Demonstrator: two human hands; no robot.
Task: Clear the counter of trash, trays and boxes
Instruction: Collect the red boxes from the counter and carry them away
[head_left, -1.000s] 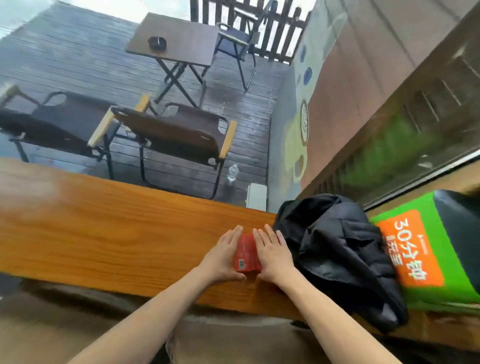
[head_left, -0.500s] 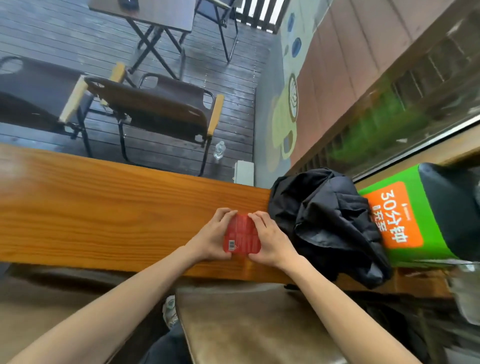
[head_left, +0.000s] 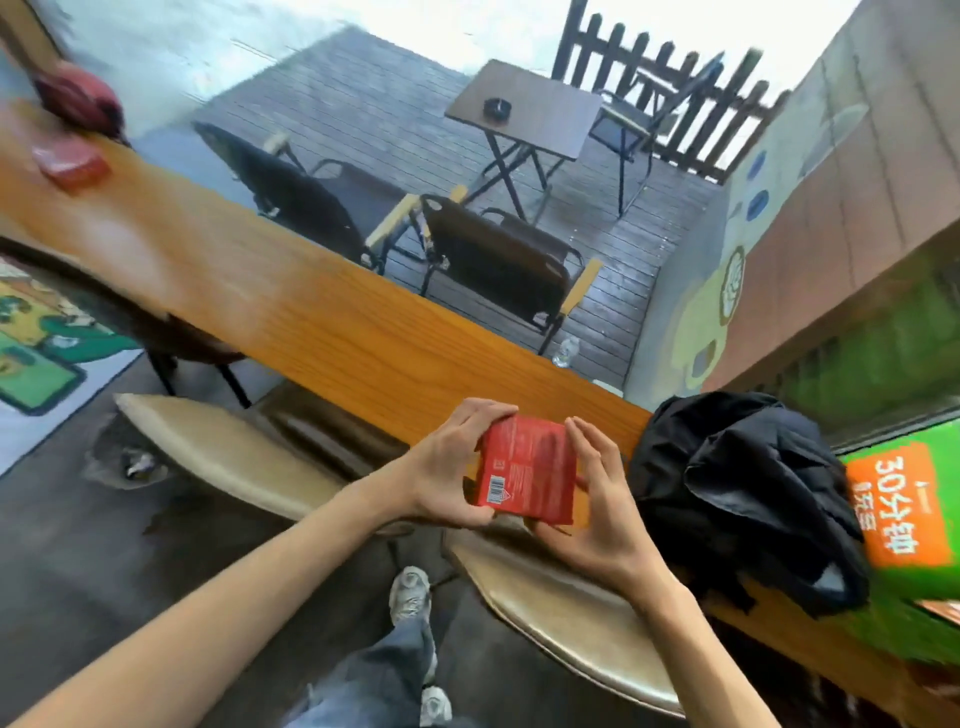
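Observation:
A small red box (head_left: 527, 475) with a white barcode label is held up off the wooden counter (head_left: 291, 322), near its front edge. My left hand (head_left: 449, 467) grips the box's left side. On the box's right side and lower corner sits my right hand (head_left: 592, 512). Both hands are closed around it. Far left on the counter lie another red box (head_left: 70, 166) and a blurred dark red object (head_left: 83, 101).
A crumpled black jacket (head_left: 743, 488) lies on the counter just right of my hands, with a green and orange box (head_left: 904, 525) beyond it. Two tan stool seats (head_left: 566, 608) stand under the counter's front edge. Outside the window are chairs and a folding table.
Both hands have lifted the red box off the counter and drawn it toward me. The view has swung left, bringing the counter's far left end into sight.

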